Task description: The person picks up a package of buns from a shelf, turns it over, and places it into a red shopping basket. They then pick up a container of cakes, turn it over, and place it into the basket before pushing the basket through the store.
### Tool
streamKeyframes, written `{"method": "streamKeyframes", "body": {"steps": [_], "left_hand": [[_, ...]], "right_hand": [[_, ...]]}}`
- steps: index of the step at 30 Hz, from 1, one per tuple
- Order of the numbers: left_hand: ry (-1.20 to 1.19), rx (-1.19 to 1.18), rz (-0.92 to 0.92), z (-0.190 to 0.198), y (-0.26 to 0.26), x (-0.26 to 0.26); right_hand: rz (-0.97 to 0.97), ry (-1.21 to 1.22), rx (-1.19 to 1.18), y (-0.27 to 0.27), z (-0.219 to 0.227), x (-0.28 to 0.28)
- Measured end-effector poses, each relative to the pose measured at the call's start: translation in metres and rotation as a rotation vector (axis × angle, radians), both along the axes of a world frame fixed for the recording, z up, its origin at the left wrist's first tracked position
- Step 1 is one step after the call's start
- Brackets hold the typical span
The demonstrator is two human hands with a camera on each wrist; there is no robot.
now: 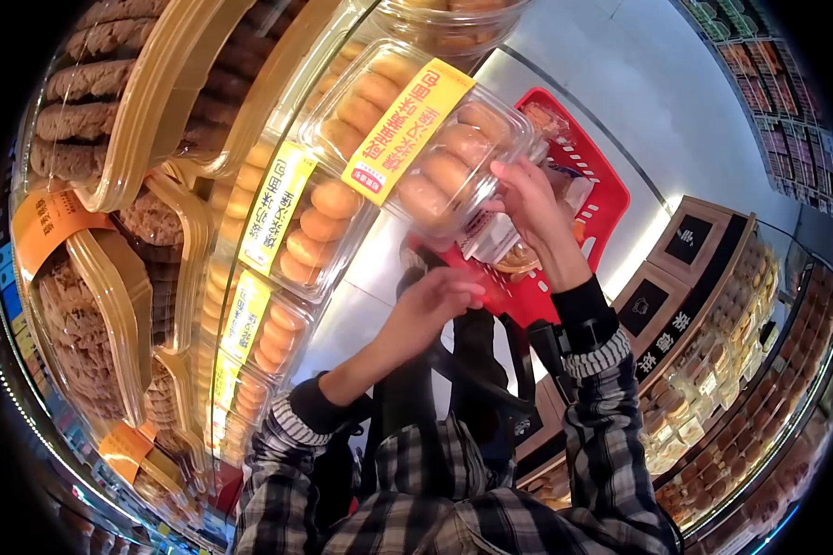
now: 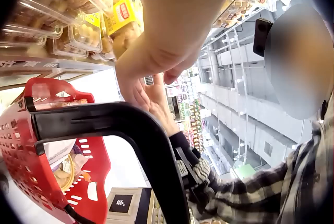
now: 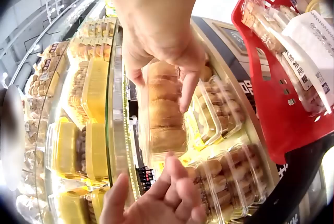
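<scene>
A clear box of buns with a yellow label (image 1: 407,129) lies tilted over the display's edge in the head view. My right hand (image 1: 539,217) pinches its near right side, thumb and fingers at the rim. In the right wrist view, the right hand (image 3: 162,36) spans the top of the box (image 3: 166,112), whose buns show through the plastic. Below the box, my left hand (image 1: 421,314) is held in the air with loosely bent fingers, touching nothing visible; it also shows palm up (image 3: 167,195). The left wrist view shows the left hand (image 2: 141,73) overlapping the right.
A red basket (image 1: 611,185) with packaged goods is beside the right hand; its black handle (image 2: 109,117) crosses below the hands in the left wrist view. More boxed buns (image 1: 319,222) and cookie packs (image 1: 83,324) fill the left. A bread shelf (image 1: 713,370) stands at right.
</scene>
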State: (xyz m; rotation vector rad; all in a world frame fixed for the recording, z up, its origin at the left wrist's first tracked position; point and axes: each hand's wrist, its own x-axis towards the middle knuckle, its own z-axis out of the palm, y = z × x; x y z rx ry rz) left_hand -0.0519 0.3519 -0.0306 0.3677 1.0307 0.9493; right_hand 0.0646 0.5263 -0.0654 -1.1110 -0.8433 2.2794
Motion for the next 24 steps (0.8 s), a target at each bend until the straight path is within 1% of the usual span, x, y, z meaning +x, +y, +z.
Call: {"method": "streamKeyframes", "body": {"steps": [2,5,8,10,13,16,19,22,24], "left_hand": [[-0.031,0.079,0.02,-0.001,-0.01,0.005],[-0.005,0.089,0.005,0.005,-0.013,0.006],[0.014,0.093,0.021,0.003,-0.014,0.003],[0.041,0.099,0.022,0.003,-0.013,0.001],[0.07,0.114,0.015,0.004,-0.01,-0.003],[0.086,0.127,0.003,0.006,-0.008,-0.007],[0.09,0.104,0.004,0.007,-0.008,-0.01],[0.082,0.1,0.003,0.003,-0.011,-0.01],[0.077,0.109,0.009,0.001,-0.012,-0.01]], "right_hand": [[0.003,0.008,-0.013,0.006,-0.014,-0.01],[-0.005,-0.018,-0.021,0.016,-0.031,-0.025],[-0.019,-0.029,-0.002,0.027,-0.044,-0.043],[-0.03,-0.041,0.025,0.032,-0.049,-0.058],[0.026,0.034,0.095,0.038,-0.046,-0.074],[0.035,-0.011,0.109,0.047,-0.048,-0.089],[-0.039,-0.083,0.144,0.054,-0.054,-0.099],[-0.1,-0.163,0.12,0.054,-0.06,-0.107],[-0.136,-0.254,0.138,0.051,-0.064,-0.112]]}}
